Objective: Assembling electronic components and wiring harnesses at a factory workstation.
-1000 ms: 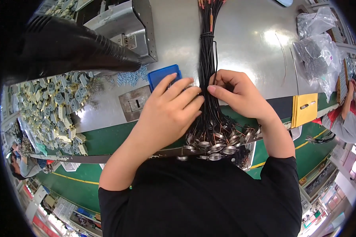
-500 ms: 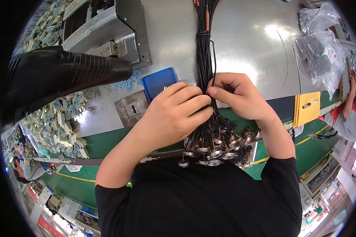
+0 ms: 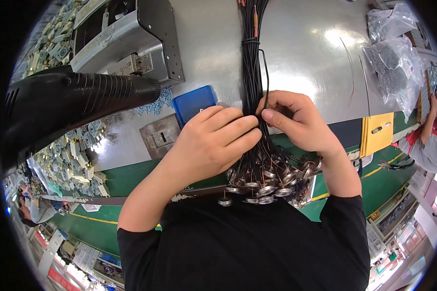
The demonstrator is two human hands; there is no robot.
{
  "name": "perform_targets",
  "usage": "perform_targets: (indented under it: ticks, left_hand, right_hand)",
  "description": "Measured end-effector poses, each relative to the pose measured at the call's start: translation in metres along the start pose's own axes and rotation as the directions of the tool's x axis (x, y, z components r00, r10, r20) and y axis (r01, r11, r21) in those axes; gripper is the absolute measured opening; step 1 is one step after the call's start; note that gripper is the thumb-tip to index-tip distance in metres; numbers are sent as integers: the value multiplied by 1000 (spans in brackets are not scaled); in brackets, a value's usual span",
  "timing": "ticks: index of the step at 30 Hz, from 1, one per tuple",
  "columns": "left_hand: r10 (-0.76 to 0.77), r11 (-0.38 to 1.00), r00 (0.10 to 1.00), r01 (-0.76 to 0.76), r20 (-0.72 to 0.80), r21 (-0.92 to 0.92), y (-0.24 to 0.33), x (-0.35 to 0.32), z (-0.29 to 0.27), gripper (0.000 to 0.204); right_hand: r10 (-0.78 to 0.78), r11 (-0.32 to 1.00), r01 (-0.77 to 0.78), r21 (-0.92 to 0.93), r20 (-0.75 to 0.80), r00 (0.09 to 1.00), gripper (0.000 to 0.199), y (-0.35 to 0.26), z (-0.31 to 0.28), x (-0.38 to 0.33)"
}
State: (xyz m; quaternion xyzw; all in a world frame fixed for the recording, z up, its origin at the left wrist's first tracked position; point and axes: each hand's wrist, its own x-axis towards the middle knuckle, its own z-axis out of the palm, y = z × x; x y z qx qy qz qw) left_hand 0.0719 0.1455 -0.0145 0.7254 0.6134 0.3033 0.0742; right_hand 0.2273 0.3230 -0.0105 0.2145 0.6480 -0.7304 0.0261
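Note:
A thick bundle of black cables [image 3: 252, 65] runs down the metal bench and over its near edge. Round silver metal discs [image 3: 266, 190] on thin leads hang at its lower end, close to my shirt. My left hand [image 3: 223, 136] is closed over the bundle from the left, its fingers wrapped across the cables. To the right, my right hand [image 3: 294, 119] pinches a single black cable [image 3: 266, 72] between thumb and forefinger, held slightly off the bundle. The undersides of the left fingers are hidden.
A black ribbed nozzle [image 3: 107, 92] juts in from the left beside a metal machine [image 3: 160, 39]. Near it lie blue screws [image 3: 153, 105], a blue tray [image 3: 194, 103] and a slotted metal plate [image 3: 159, 136]. Grey parts [image 3: 77, 150] pile at left; plastic bags [image 3: 393, 63] and a yellow pad [image 3: 381, 131] lie right.
My right hand has shifted slightly right and down, drawing the pinched cable a little farther from the bundle. My left hand stays wrapped on the cables.

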Motion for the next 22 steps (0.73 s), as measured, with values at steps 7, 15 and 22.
perform_targets:
  ticks: [7, 15, 22]
  left_hand:
    - [64, 998, 987, -66, 146, 9, -3, 12, -8, 33]
    - [125, 992, 964, -119, 235, -42, -15, 14, -15, 29]
    - [146, 988, 978, -136, 146, -78, -20, 10, -12, 30]
  right_hand:
    - [35, 989, -32, -141, 19, 999, 19, -1, -4, 3]
    - [-24, 996, 27, 89, -32, 999, 21, 0, -5, -12]
    - [-57, 971, 68, 228, -56, 997, 21, 15, -5, -15]
